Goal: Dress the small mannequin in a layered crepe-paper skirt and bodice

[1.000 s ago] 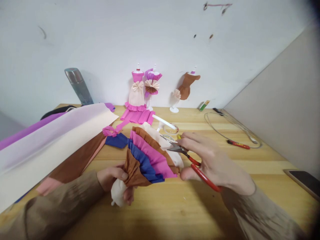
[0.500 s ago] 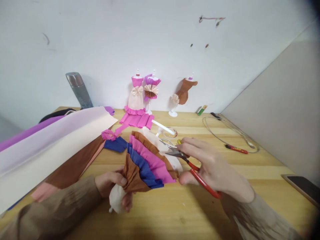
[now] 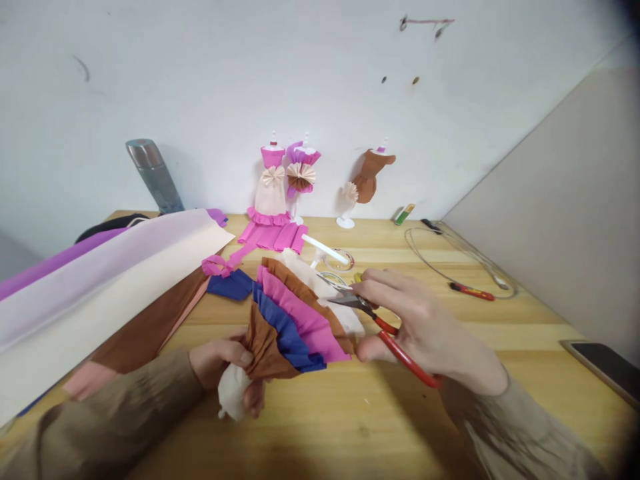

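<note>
My left hand (image 3: 227, 360) is closed around a small white dress form (image 3: 233, 393), tilted with its neck toward me. A layered ruffled skirt (image 3: 300, 320) of crepe-like paper spreads from it to the upper right, in brown, blue, pink, brown and cream bands. My fingers pinch the brown band at its waist. In my right hand (image 3: 415, 320) is a pair of scissors (image 3: 407, 360) with red handles. Their dark blades point left over the cream outer edge of the skirt. Whether the blades touch the paper, I cannot tell.
Dressed dress forms (image 3: 273, 183) stand along the wall. Large paper sheets (image 3: 115, 273) cover the left side, near a bottle (image 3: 156, 177). Pink pleated paper (image 3: 275, 235), a blue scrap (image 3: 230, 285) and a white stick (image 3: 325, 249) lie behind the skirt. At right are a cable (image 3: 425, 260) and a phone (image 3: 605, 367).
The whole scene sits slightly higher in the picture. Both hands keep their grips, and the scissors stay at the skirt's outer edge with hardly any movement.
</note>
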### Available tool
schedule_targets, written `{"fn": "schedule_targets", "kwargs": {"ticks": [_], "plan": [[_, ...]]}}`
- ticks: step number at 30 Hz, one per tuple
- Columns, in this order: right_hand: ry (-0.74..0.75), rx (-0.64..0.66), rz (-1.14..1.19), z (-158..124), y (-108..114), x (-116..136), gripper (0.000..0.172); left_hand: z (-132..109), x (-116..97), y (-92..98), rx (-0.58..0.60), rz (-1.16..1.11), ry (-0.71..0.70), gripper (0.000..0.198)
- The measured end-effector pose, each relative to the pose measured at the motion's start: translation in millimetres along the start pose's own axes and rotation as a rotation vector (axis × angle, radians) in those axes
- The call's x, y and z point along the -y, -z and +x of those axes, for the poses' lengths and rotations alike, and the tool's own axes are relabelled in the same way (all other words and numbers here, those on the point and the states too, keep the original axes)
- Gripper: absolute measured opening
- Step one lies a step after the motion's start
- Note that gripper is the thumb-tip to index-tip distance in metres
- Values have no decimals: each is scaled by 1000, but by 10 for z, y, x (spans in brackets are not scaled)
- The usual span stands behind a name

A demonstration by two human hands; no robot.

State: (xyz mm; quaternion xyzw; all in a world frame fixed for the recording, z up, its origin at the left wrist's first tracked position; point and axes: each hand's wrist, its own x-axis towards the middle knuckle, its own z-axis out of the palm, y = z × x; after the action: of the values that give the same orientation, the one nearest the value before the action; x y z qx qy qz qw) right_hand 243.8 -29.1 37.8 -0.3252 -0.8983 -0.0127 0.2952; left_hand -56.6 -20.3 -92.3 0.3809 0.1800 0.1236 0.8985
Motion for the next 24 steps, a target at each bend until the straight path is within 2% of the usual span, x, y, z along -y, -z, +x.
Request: {"fn": "schedule_targets", "kwargs": {"ticks": [6,24], "plan": [[6,-4,17,-11,5,-4,59,-7,-29,-53,-31,-43,-87,29],[-4,-5,-17,9,4,6,60,-8,-11,-39,-16,-40,-64,31]]}}
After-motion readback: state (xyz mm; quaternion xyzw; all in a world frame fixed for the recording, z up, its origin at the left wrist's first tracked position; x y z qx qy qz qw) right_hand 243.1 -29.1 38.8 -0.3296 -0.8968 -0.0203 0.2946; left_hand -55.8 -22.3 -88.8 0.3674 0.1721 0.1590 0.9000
